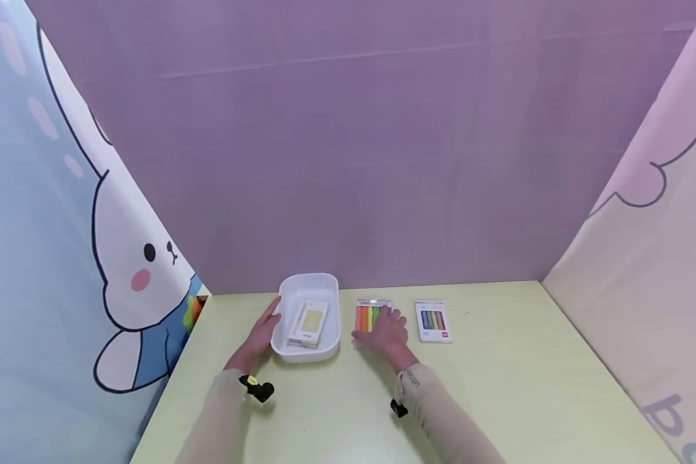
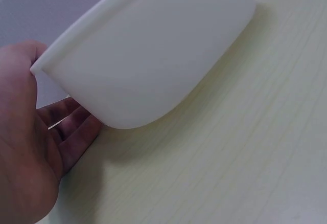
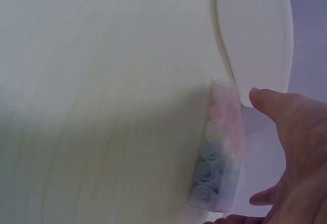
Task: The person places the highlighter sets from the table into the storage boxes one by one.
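Note:
My left hand (image 1: 262, 330) grips the left side of a white plastic tub (image 1: 334, 303), the thumb at its rim (image 2: 48, 55) and fingers against the outer wall. Inside the tub lie flat white boxes, the top box (image 1: 309, 320) showing a yellow panel. My right hand (image 1: 390, 334) reaches over a clear pack of rainbow-coloured sticks (image 1: 364, 318), right of the tub, partly covering it. In the right wrist view, the pack (image 3: 217, 152) shows round stick ends, and the thumb and fingers of my right hand (image 3: 301, 162) are spread apart beside it.
A white box with a window of coloured sticks (image 1: 433, 321) lies flat to the right of my right hand. The pale wooden table (image 1: 528, 386) meets a purple backdrop (image 1: 383, 161) behind these things. Printed cloth panels stand at both sides.

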Demonstrator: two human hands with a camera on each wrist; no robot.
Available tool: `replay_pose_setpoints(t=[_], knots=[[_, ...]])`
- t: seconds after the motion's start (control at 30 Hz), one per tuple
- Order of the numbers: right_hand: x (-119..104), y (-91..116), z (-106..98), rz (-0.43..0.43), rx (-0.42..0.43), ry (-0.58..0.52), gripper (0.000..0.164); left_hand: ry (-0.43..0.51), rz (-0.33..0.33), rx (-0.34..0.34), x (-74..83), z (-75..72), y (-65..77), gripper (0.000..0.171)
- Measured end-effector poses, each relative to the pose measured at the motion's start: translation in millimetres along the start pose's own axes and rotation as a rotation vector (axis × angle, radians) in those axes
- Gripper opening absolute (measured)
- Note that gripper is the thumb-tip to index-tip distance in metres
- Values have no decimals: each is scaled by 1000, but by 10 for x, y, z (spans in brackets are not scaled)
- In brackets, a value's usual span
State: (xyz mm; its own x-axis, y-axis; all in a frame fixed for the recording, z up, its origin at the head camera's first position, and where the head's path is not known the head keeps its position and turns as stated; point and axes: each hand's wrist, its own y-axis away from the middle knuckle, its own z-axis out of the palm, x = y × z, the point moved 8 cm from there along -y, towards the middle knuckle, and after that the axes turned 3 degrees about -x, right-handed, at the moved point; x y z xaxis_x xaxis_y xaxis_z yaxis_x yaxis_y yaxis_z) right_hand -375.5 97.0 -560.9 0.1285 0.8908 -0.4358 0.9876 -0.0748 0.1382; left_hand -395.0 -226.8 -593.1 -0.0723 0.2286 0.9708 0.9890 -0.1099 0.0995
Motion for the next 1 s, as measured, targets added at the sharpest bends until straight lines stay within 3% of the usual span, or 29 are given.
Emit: replay_pose_setpoints(t=[0.2,0.43,0.53,0.8,1.0], knots=[[-1,-51,47,-15,27,-42,118,-17,21,21,36,-15,-6,51],[54,28,195,68,-29,-23,108,16,-28,32,-160,17,57,50],[21,17,160,73,-8,-17,106,24,-5,27,-136,25,35,51],[-48,-39,93,50,36,-6,121,10,7,56,-6,-30,-18,51],[-52,-22,150,58,27,21,120,47,-17,20,-46,-12,-7,52]])
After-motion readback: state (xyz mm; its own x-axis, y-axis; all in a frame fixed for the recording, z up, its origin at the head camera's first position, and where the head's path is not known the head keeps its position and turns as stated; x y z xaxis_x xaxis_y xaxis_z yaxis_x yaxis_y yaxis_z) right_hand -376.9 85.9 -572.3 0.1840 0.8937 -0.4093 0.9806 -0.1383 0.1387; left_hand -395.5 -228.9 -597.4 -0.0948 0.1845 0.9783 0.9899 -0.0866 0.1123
